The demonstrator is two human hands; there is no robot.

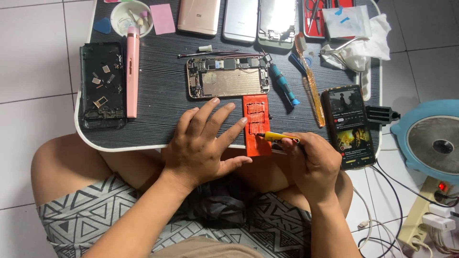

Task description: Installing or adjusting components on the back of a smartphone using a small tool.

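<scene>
Patterned grey shorts with white triangles [119,220] fill the near edge, bare knees tucked under a small dark wood-grain table with a white rim [158,95].

Left hand [203,141]: flat, fingers spread, grip wide and holding nothing. Index fingertip rests against the left edge of a flat orange-red rectangular piece [256,125], pinning it at the near edge of the table; thumb points right, just below that piece.

Right hand [311,162]: grip closed around a small yellow-handled tool [277,137], held nearly level, its dark tip touching the middle of the orange-red piece. That piece overhangs the table's near rim, with ridged rows on its upper half.

Just beyond the piece: an opened gold-framed phone body with bare metal plate and circuit board exposed [227,77].

Right of it: a teal-handled screwdriver [283,82] and an amber translucent toothbrush [310,79], both lying slantwise. Near right: a black phone with lit screen [348,126], clamped in a black holder.

Left side: a black phone back shell holding loose small parts [102,86], with a pink pen-shaped device [132,71] beside it.

Far edge: a white round bowl [131,18] and a row of three phones face down.

Floor, right: a pale blue round appliance [430,138] and a cream power strip [423,215].
</scene>
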